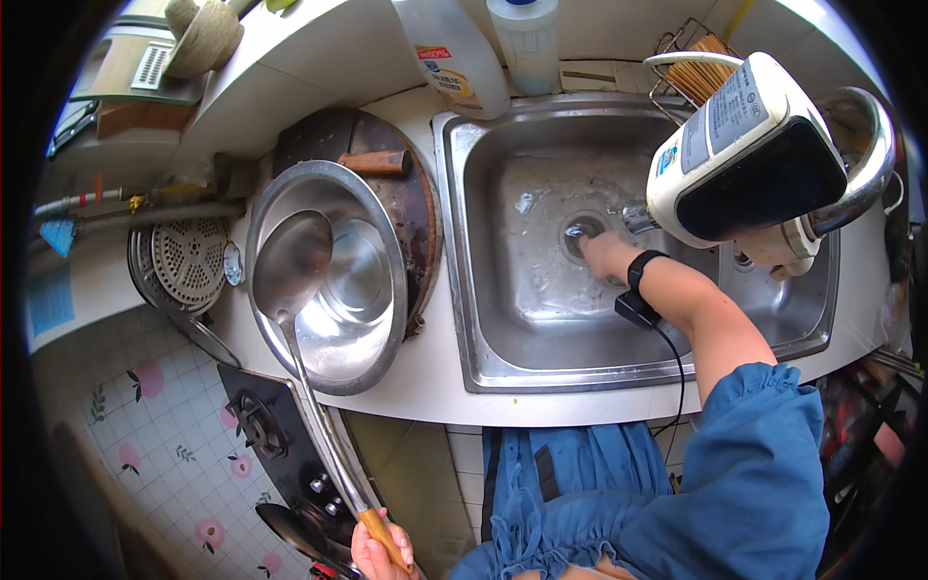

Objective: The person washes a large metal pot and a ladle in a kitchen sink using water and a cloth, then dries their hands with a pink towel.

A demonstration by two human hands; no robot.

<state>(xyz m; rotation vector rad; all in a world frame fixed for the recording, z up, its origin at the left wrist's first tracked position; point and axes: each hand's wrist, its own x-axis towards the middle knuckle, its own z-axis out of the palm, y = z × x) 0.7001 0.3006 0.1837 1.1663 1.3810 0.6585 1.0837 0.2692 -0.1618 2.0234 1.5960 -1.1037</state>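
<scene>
My left hand (380,553) grips the wooden end of a long-handled metal ladle (329,425). The ladle's wide round bowl lies over a steel basin (382,329), which stands on the counter left of the sink. My right hand (607,255) reaches down into the stainless steel sink (503,329), right at the round drain (578,232). Its fingers are blurred and partly hidden, so whether they hold anything cannot be made out. Wet patches glisten on the sink floor around the drain. A black band with a cabled box sits on my right wrist.
A white faucet-mounted water heater (754,155) with a curved chrome pipe overhangs the sink's right side. Behind the sink stand a white bottle (449,58), a clear jug (525,48) and chopsticks (698,72) in a rack. A round board (420,213) lies behind the basin; a stove (261,425) is lower left.
</scene>
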